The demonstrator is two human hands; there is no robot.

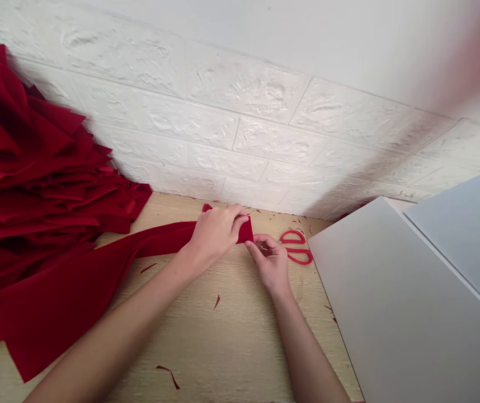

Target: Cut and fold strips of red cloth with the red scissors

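Observation:
A long strip of dark red fabric point(156, 238) runs across the wooden table from the lower left to my hands. My left hand point(219, 226) is closed on the strip near its far end, thumb and fingers pinching it. At the end's lower corner, the thumb and fingertips of my right hand point(271, 260) pinch the fabric's edge. Just right of that hand lie scissors with red handles point(296, 249); their blades are hidden from view.
A tall heap of red fabric pieces point(34, 145) fills the left side. White brick-patterned wall point(248, 140) rises behind the table point(223, 336). Pale box-like panels point(391, 296) stand at the right. Small red scraps point(217, 302) are scattered about.

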